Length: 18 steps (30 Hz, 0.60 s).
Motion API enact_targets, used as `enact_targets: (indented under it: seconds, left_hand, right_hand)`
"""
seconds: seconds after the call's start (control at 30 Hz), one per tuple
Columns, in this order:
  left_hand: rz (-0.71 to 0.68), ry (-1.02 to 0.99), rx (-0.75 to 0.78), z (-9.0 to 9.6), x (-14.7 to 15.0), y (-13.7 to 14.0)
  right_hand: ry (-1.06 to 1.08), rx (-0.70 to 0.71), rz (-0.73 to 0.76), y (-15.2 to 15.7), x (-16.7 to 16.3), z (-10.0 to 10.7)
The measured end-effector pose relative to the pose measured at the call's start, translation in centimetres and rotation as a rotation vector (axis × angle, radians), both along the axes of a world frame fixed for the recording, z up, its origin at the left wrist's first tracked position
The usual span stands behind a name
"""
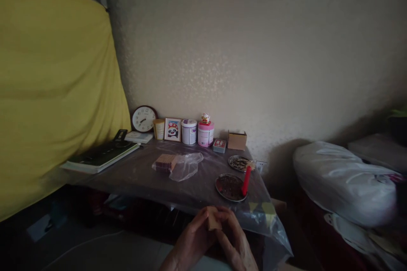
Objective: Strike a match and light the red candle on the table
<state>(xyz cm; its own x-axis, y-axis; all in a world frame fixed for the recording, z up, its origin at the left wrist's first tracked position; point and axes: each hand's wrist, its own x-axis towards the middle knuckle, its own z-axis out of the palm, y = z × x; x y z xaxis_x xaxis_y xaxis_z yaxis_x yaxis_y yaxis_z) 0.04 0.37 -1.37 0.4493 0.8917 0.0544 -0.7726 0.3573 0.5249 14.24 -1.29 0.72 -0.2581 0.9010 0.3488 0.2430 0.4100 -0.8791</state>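
Just off the table's front edge, a small brown matchbox (214,218) is gripped in the fingers of both hands. My left hand (196,233) closes on its left side, and my right hand (233,233) on its right. Whether the box's tray is slid out I cannot tell. Beyond the hands, a red candle (246,181) stands slightly tilted at the right side of a round metal plate (222,194). Behind it, another metal plate (231,167) bears several thin sticks that look like matches. A stack of similar brown boxes (165,163) sits by a clear plastic bag (186,167).
Along the wall stand a clock (144,118), a yellow cup (159,129), a framed panda picture (173,129), two canisters (189,131), a card box (219,145) and an open carton (237,140). Books (103,156) lie left; a white bag (343,182) is right.
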Motion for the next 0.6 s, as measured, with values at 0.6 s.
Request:
enact_targets:
  seconds: [0.6]
  left_hand:
    - [-0.014,-0.007,0.011,0.14,-0.01,-0.22]
  right_hand:
    - [0.048,-0.041,-0.02,0.22,-0.19,-0.47]
